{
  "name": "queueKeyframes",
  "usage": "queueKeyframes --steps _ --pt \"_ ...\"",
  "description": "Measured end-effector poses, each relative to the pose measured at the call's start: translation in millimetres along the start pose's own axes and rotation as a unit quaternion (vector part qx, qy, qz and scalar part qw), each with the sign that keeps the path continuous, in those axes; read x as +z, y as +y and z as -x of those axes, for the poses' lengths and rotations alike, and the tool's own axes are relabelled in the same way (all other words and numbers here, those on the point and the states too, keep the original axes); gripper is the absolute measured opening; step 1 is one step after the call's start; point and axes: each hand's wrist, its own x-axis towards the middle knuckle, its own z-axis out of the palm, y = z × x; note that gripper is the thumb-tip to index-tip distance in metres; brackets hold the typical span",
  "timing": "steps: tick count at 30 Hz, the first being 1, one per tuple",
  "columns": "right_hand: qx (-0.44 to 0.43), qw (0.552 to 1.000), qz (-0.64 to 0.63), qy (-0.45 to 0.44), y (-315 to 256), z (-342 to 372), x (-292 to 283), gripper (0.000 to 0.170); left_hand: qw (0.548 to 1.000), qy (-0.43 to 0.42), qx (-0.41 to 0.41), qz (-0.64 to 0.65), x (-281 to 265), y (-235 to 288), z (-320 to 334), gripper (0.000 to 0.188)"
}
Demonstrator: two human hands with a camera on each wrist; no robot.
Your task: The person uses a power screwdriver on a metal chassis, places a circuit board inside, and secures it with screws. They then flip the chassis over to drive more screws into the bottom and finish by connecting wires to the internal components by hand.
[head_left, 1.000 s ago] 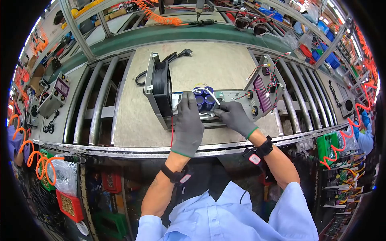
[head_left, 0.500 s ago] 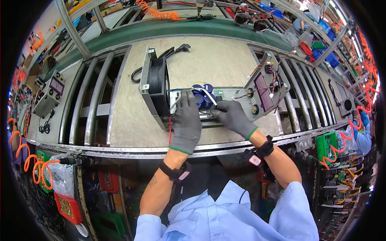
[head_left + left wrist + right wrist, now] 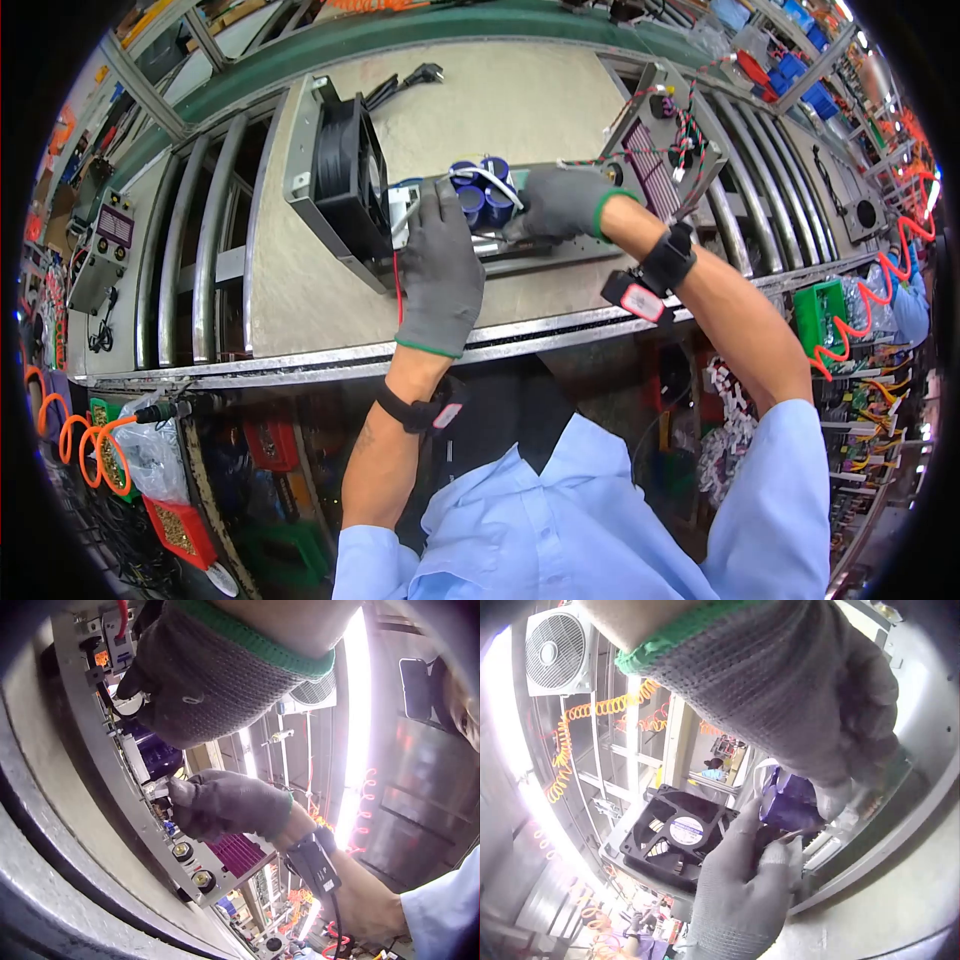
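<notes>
An open metal chassis [image 3: 590,240] lies on the bench, with a black fan [image 3: 345,165] at its left end and a vented purple panel [image 3: 650,150] at its right. Between these ends stand several blue capacitors [image 3: 472,207], a white cable [image 3: 495,182] looping over them. The gloved left hand [image 3: 440,270] lies just left of the capacitors, fingers mostly straight and touching parts inside the chassis. On the capacitors' other side, the gloved right hand [image 3: 560,205] curls its fingers low beside them and pinches the white cable; its fingertips are partly hidden.
A black power cord [image 3: 405,85] lies behind the fan. Loose twisted wires [image 3: 685,145] hang over the purple panel. Metal rollers [image 3: 220,240] flank the bench board on both sides. Another chassis [image 3: 105,250] stands at far left. A green bin [image 3: 820,312] sits at right.
The right hand has turned and shifted, its forearm now coming in more from the right with the elbow further out. The left hand keeps its place beside the capacitors. The head view has shifted.
</notes>
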Motion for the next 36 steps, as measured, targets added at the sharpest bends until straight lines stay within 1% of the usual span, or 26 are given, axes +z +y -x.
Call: queueKeyframes --steps 1,2,3,4,6,8,9,11,12,15,18,19,20,22,23,24,25,26,27,28,29,31,32,33,35,36 --pt "-0.01 1.0 0.011 0.012 -3.7 -1.6 0.6 0.047 1.0 -0.011 -0.016 -0.012 -0.3 2.8 -0.5 0.059" --pt "-0.02 0.999 0.024 0.026 -2.6 -4.9 1.0 0.045 1.0 -0.006 -0.014 -0.008 2.0 2.7 -1.1 0.059" --pt "-0.03 0.999 -0.04 -0.007 0.7 -10.5 4.7 0.04 1.0 -0.002 -0.011 -0.003 3.0 1.6 -0.6 0.058" --pt "-0.013 0.995 -0.089 -0.032 5.7 -7.9 10.5 0.039 1.0 0.003 -0.008 0.003 2.1 0.9 1.2 0.058" --pt "0.007 0.983 -0.169 -0.075 8.7 -3.9 7.7 0.039 0.999 0.03 0.025 0.028 -7.5 0.9 9.7 0.053" --pt "0.008 0.981 -0.176 -0.075 6.9 -1.2 6.6 0.044 0.995 0.054 0.071 0.046 -29.4 6.2 21.4 0.05" --pt "0.015 0.981 -0.177 -0.082 7.6 -1.1 7.5 0.045 0.988 0.09 0.107 0.071 -45.8 10.7 26.9 0.042" --pt "0.043 0.98 -0.166 -0.1 14.1 -4.1 12.3 0.047 0.992 0.08 0.051 0.087 -64.0 5.0 54.0 0.035" --pt "0.042 0.978 -0.182 -0.092 16.4 -3.4 16.4 0.046 0.992 0.078 0.023 0.098 -70.3 0.0 66.3 0.032" --pt "0.033 0.973 -0.216 -0.074 18.5 -0.2 24.3 0.043 0.995 0.006 -0.085 0.05 -81.6 -15.7 91.8 0.023" --pt "0.041 0.974 -0.21 -0.069 12.6 -4.5 23.1 0.038 0.983 -0.097 -0.116 0.106 -68.2 -37.6 108.5 0.024" --pt "0.029 0.978 -0.196 -0.065 13.9 -7.0 22.9 0.038 0.972 -0.11 -0.131 0.162 -60.8 -39.4 109.7 0.022" --pt "0.03 0.984 -0.175 -0.02 17.8 -4.8 25.5 0.041 0.947 -0.136 -0.179 0.23 -57.8 -39.7 112.0 0.022" --pt "0.034 0.989 -0.125 0.07 20.3 11.6 30.4 0.05 0.872 -0.183 -0.268 0.366 -55.9 -28.1 109.1 0.023" --pt "0.023 0.981 -0.155 0.111 20.6 17.4 40.2 0.063 0.831 -0.185 -0.272 0.449 -60.3 -18.2 108.2 0.024" --pt "0.05 0.973 -0.194 0.117 13.4 28.3 49.1 0.064 0.815 -0.184 -0.279 0.473 -62.4 -9.7 103.8 0.024" --pt "0.014 0.969 -0.229 0.094 8.7 43.4 58.8 0.062 0.798 -0.177 -0.29 0.498 -63.0 -2.5 100.1 0.025" --pt "-0.072 0.942 -0.309 0.111 2.9 57.7 72.4 0.06 0.778 -0.171 -0.305 0.521 -63.8 2.6 98.2 0.025" --pt "-0.08 0.958 -0.27 0.06 -6.0 70.5 73.6 0.059 0.764 -0.169 -0.304 0.544 -64.4 6.1 94.0 0.027" --pt "-0.124 0.956 -0.259 0.063 -8.9 76.9 88.7 0.057 0.762 -0.163 -0.307 0.546 -64.7 10.0 88.5 0.027" --pt "-0.158 0.944 -0.287 0.047 -18.7 103.8 82.3 0.048 0.761 -0.16 -0.309 0.547 -63.9 14.9 81.5 0.026" --pt "-0.156 0.954 -0.228 0.117 -22.8 115.9 93.3 0.041 0.751 -0.148 -0.318 0.56 -55.1 21.0 70.1 0.025" --pt "-0.154 0.956 -0.198 0.152 -22.1 118.7 95.3 0.037 0.755 -0.14 -0.317 0.557 -52.0 24.8 64.8 0.025" --pt "-0.12 0.97 -0.127 0.168 -23.9 118.7 92.8 0.023 0.758 -0.131 -0.316 0.555 -50.1 29.6 59.4 0.025" --pt "-0.065 0.975 -0.021 0.213 -22.0 109.2 91.5 0.018 0.767 -0.12 -0.317 0.545 -42.8 34.1 49.7 0.027" --pt "-0.038 0.971 0.033 0.233 -18.7 103.7 90.9 0.016 0.787 -0.106 -0.297 0.53 -36.8 34.1 46.3 0.027"
